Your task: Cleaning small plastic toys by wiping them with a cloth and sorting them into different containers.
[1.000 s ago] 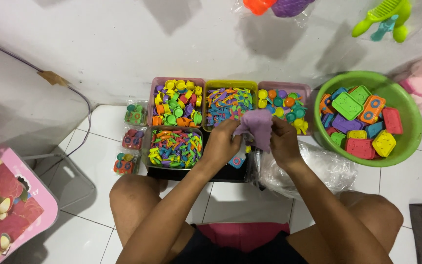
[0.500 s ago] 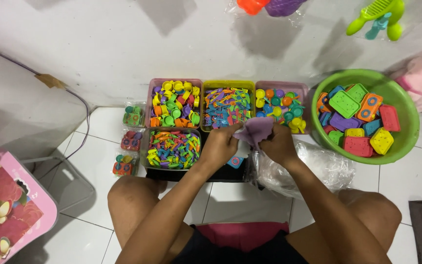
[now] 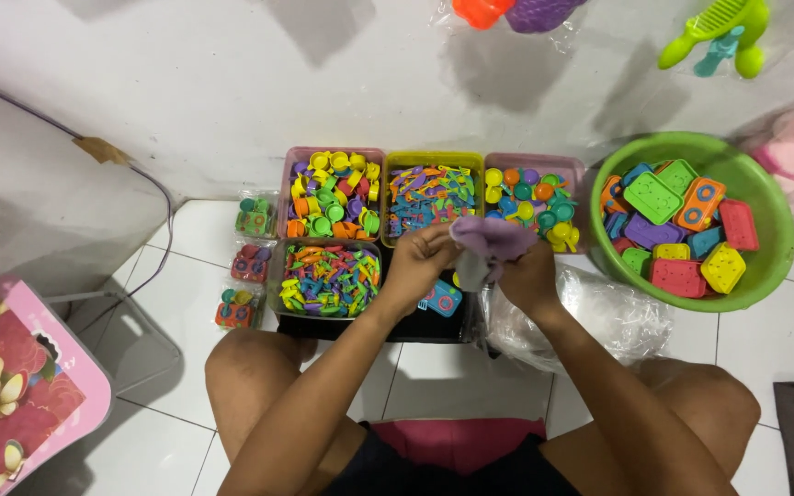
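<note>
Between both hands (image 3: 434, 262) (image 3: 527, 276) — purple piece (image 3: 491, 237) lying crosswise, left-to-right.

Left hand (image 3: 420, 266), right hand (image 3: 527, 276) gripping purple toy piece (image 3: 489, 237), above sorted bins (image 3: 331, 195)

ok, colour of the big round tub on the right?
Green tub, full of multicoloured flat toy pieces; seen in the head view.

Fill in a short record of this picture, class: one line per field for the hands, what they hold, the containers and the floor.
Left hand: grips the purple piece
Right hand: holds the same piece from the other side
Trays: four, full of small coloured toy parts; one is the yellow tray
Green basin: holds larger toy pieces, right of the trays
Clear plastic bag: on the white tiled floor
</note>
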